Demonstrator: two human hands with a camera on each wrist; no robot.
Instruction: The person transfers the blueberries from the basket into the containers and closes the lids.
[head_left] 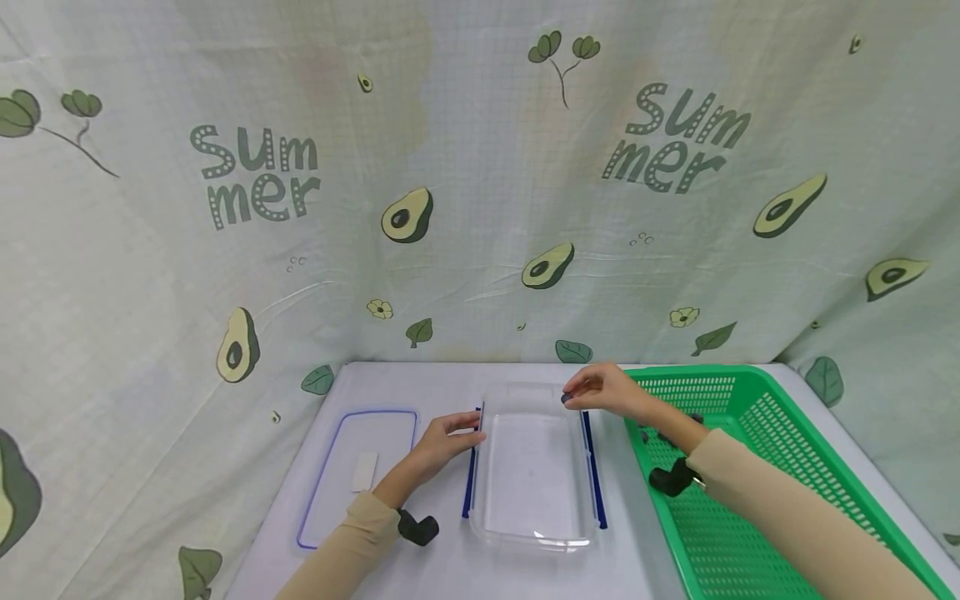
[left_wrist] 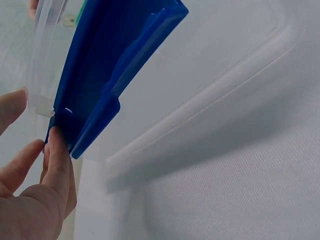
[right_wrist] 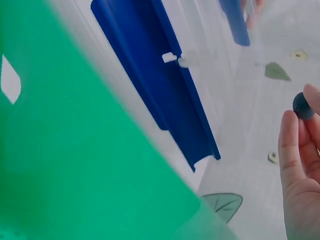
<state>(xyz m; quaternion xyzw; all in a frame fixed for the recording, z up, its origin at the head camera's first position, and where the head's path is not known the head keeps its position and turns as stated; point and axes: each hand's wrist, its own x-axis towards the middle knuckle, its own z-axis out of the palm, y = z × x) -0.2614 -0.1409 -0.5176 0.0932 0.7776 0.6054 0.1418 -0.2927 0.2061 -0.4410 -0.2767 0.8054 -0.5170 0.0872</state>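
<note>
A clear plastic food container with blue side latches lies in the middle of the table, its long sides running away from me. My left hand holds its left side, fingers at the blue latch and thumb near the clear rim. Over the far right corner of the container, my right hand pinches a small dark round ball, blueberry-like, between thumb and fingertips. More small dark pieces lie in the green basket on the right, partly covered by my right forearm.
To the left, a clear lid with a blue seal lies flat, with a small white rectangular piece on it. A printed cloth hangs behind the table and along both sides.
</note>
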